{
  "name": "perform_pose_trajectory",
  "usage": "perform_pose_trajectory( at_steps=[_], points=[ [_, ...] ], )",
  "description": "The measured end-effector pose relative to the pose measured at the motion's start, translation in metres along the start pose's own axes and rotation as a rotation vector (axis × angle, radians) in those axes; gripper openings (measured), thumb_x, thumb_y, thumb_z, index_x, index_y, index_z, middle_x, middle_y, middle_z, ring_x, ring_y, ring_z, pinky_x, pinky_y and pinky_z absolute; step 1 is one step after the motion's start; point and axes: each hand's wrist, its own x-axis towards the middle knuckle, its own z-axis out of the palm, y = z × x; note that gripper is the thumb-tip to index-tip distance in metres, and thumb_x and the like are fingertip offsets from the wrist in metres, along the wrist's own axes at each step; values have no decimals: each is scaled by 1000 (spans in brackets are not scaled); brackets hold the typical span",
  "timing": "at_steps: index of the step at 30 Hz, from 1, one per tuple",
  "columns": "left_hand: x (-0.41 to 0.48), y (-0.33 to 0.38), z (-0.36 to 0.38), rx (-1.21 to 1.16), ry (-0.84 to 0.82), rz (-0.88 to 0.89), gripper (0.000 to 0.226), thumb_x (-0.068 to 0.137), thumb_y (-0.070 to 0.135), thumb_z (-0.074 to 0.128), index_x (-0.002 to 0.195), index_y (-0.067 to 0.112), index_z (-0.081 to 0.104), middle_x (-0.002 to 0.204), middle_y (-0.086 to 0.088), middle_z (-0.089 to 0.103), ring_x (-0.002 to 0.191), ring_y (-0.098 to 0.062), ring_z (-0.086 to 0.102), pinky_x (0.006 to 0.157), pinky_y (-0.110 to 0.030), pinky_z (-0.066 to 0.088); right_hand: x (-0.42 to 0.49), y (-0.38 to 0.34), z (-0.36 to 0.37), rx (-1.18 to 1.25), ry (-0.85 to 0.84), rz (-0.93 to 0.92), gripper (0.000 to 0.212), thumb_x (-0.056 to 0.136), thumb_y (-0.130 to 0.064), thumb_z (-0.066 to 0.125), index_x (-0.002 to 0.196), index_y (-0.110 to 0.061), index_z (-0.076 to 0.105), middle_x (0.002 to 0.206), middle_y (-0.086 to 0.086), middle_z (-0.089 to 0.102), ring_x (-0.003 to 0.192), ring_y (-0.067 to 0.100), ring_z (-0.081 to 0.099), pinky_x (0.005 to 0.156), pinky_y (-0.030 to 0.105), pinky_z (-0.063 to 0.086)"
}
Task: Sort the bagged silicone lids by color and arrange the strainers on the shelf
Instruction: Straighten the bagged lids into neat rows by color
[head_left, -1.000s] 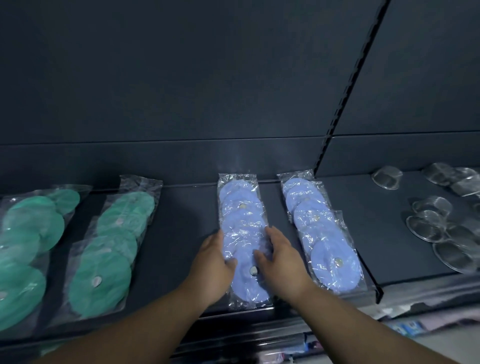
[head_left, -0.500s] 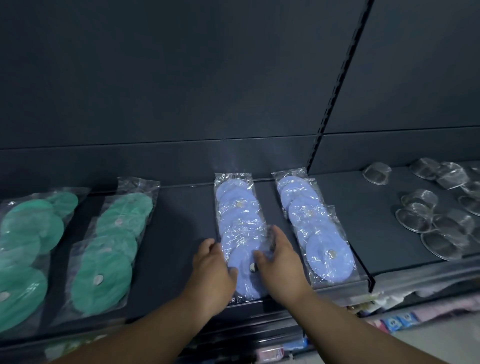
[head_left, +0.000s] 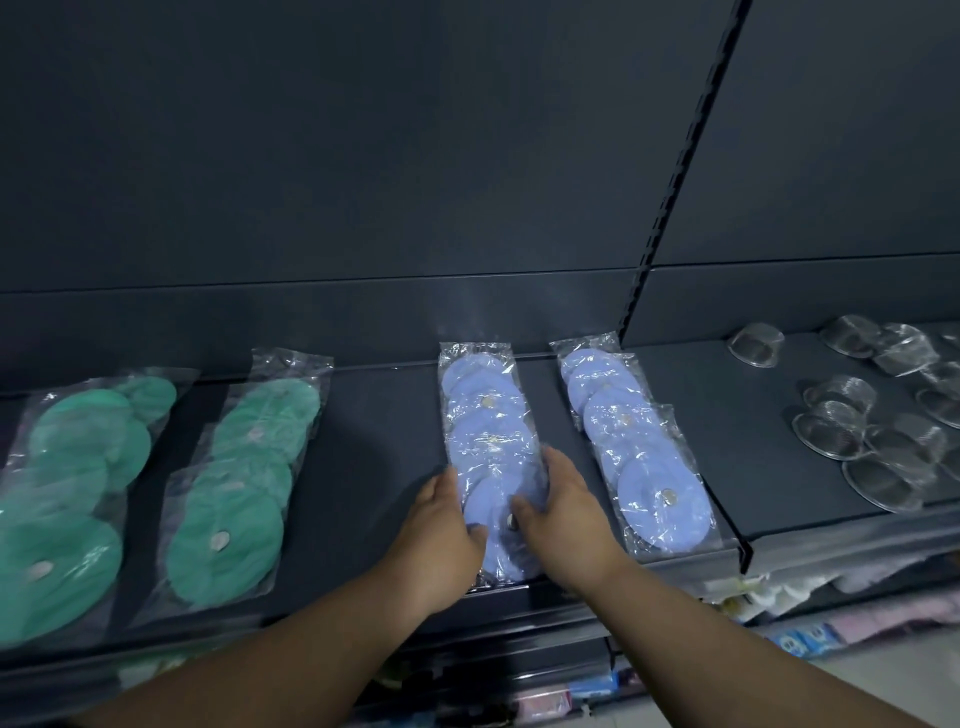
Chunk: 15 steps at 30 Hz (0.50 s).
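The step in hand looks like squaring up a blue bag of lids (head_left: 485, 441) on the shelf (head_left: 374, 447). The left hand (head_left: 441, 525) and right hand (head_left: 563, 514) flank its near end, each pinching a side edge with the thumb on top. The bag lies lengthwise, beside a second blue bag (head_left: 636, 457) to its right and well apart from the two green bags (head_left: 234, 493) at the left. Colours already sit grouped, so the next move probably calls for nudging this bag parallel to its neighbour, then turning to the loose strainers (head_left: 857, 436) scattered on the right. The bags show no readable label, and the packets below are too blurred to read.
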Motion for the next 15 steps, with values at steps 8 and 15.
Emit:
perform_pose_trajectory(
  at_steps=[8,15],
  points=[
    [-18,-50,-55,148,199,39,78,94,35,52,153,15,4,160,-2,6,146,-18,7,115,-21,7,0,-49,21,-423,61,-395,62,91,-37,56,147,-27,31,157,-1,23,145,18,17,119,29,8],
    [-51,-125,-123,242,367,-118,72,90,37,58,149,16,24,157,-7,16,144,-23,15,116,-27,13,-3,-105,90,-591,-121,-543,61,90,-54,48,146,-35,31,157,-6,21,146,14,15,120,38,3]
  ],
)
